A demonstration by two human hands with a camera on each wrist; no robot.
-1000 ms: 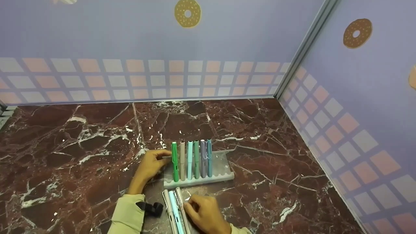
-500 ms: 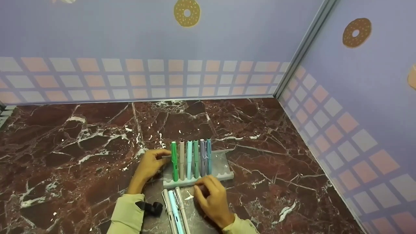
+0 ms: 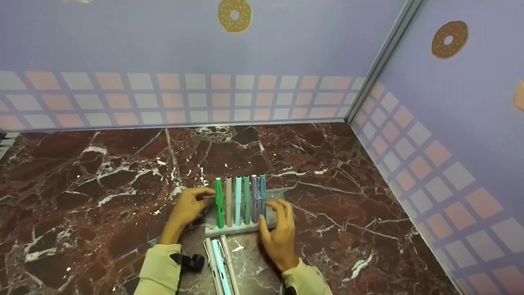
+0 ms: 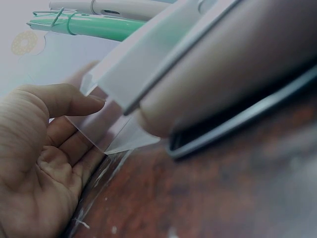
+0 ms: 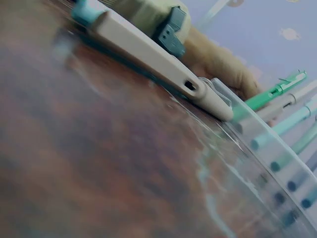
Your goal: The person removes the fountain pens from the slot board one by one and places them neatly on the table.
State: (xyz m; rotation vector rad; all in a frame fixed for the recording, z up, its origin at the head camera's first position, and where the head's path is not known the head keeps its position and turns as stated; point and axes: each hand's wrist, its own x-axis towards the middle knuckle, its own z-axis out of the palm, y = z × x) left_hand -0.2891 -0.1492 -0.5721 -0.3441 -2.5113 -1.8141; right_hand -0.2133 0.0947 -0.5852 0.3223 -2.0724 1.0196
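Observation:
A clear pen stand (image 3: 241, 230) holds a row of several upright pens, from a bright green pen (image 3: 219, 203) at the left to a blue pen (image 3: 263, 186) at the right. My left hand (image 3: 189, 208) grips the stand's left end. In the left wrist view the thumb (image 4: 74, 101) lies at the corner of the clear plastic, with fingers behind it. At the stand's right side is my right hand (image 3: 280, 233), its thumb and forefinger apart, fingertips right by the blue pen. The right wrist view shows the pens' lower ends behind the stand's front, but not the right hand's fingers.
In front of the stand, two greyish pens (image 3: 230, 266) and a light blue pen (image 3: 221, 268) lie side by side on the marbled table (image 3: 123, 184). A black wrist mount (image 3: 192, 263) sits by the left sleeve. Patterned walls rise behind and at the right.
My right hand has moved from beside the lying pens, forward and right to the stand's right side, its fingers spreading. The left hand and the stand have stayed in place.

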